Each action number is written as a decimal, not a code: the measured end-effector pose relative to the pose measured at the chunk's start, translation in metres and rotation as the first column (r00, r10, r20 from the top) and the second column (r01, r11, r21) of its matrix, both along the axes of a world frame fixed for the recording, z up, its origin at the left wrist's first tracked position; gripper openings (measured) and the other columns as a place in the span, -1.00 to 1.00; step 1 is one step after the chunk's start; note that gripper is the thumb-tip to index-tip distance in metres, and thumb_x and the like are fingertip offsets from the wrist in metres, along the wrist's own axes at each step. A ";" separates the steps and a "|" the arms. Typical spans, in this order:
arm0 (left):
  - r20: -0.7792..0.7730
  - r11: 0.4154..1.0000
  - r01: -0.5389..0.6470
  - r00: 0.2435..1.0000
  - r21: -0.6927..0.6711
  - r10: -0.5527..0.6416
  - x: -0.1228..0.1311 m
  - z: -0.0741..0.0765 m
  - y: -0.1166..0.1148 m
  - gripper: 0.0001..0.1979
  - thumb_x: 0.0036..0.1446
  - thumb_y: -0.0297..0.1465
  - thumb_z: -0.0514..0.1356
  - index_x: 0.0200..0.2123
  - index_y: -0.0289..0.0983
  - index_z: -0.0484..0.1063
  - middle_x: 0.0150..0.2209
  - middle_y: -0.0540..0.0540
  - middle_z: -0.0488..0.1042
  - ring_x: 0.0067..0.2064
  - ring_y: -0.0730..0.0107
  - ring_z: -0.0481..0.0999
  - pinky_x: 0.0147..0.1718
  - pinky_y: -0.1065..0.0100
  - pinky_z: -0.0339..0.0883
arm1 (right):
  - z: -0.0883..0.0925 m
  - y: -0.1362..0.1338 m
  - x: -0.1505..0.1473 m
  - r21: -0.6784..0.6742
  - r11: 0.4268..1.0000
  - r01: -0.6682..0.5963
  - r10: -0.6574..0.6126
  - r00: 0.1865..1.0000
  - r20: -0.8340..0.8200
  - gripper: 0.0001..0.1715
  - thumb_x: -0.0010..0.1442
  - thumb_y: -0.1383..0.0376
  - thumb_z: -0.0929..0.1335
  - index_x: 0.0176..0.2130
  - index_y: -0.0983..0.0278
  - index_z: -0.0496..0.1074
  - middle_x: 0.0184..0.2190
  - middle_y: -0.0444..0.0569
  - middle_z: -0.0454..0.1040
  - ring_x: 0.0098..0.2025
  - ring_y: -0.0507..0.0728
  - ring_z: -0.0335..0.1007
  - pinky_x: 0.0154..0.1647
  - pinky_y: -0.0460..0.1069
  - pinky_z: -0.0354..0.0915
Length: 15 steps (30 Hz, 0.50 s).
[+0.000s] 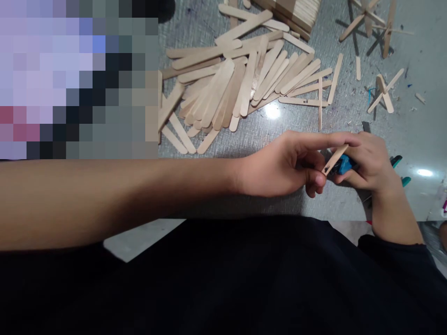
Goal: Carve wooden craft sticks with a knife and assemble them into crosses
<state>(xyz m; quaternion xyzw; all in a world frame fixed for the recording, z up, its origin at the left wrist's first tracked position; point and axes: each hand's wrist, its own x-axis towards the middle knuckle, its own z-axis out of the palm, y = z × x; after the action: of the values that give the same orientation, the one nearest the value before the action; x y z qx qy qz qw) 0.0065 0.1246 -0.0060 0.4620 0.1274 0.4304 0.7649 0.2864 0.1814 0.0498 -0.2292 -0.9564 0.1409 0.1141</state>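
Observation:
My left hand point(286, 165) reaches across from the left and pinches a short wooden craft stick point(334, 159) between thumb and fingers. My right hand point(372, 165) is closed around a blue tool point(344, 164) with teal handles point(398, 162) poking out to the right; the tool meets the stick's lower end. Both hands hover just above the near edge of the grey table point(349, 204). The tool's working end is hidden by my fingers.
A large loose pile of wooden sticks point(237, 83) lies on the table beyond my hands. Small glued stick crosses point(384, 93) sit at the far right, another stick assembly point(370, 18) at the top right. A blurred patch covers the upper left.

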 end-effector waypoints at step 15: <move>0.001 0.997 -0.070 0.998 -0.029 0.070 -0.003 0.004 0.003 -0.41 0.50 -0.32 0.50 0.51 -0.08 0.59 -0.32 -0.03 0.71 -0.30 0.21 0.81 -0.24 0.21 0.81 | -0.005 -0.010 -0.007 0.074 0.979 0.191 -0.185 0.980 -0.073 -0.19 0.68 -0.41 0.23 0.02 0.17 0.64 -0.37 -0.02 0.61 -0.39 0.22 0.54 -0.34 0.14 0.25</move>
<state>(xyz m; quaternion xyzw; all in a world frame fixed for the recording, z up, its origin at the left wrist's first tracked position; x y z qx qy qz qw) 0.0036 0.1280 -0.0016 0.4456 0.1490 0.4553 0.7563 0.2797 0.1713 0.0447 -0.3090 -0.9310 0.0980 0.1677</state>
